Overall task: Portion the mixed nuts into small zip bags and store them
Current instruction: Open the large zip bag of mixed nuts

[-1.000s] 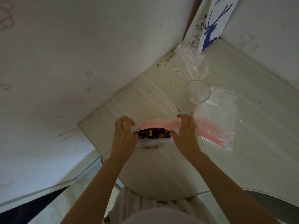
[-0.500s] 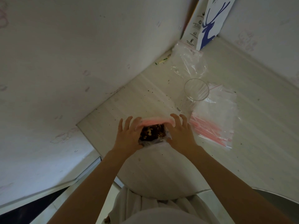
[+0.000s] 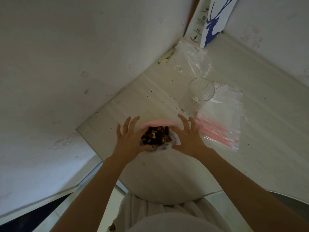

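Observation:
A small clear zip bag [image 3: 156, 137] with a pink zip strip sits on the pale table [image 3: 167, 181] near its front edge, holding dark and light mixed nuts. My left hand [image 3: 129, 139] presses against its left side with fingers spread straight. My right hand [image 3: 189, 138] presses against its right side, fingers also spread. Both thumbs lie along the bag's lower edge. The bag's top strip bulges between the fingertips; whether it is sealed I cannot tell.
An empty clear glass [image 3: 201, 89] stands behind the right hand, beside a stack of empty zip bags [image 3: 222, 118]. A larger crumpled clear bag [image 3: 192, 62] and a white box with a blue deer [image 3: 212, 20] sit in the corner. Walls close in left and back.
Both hands let go of the bag's pink top strip, moved down to its sides and spread their fingers. The bag is now squeezed narrower between them.

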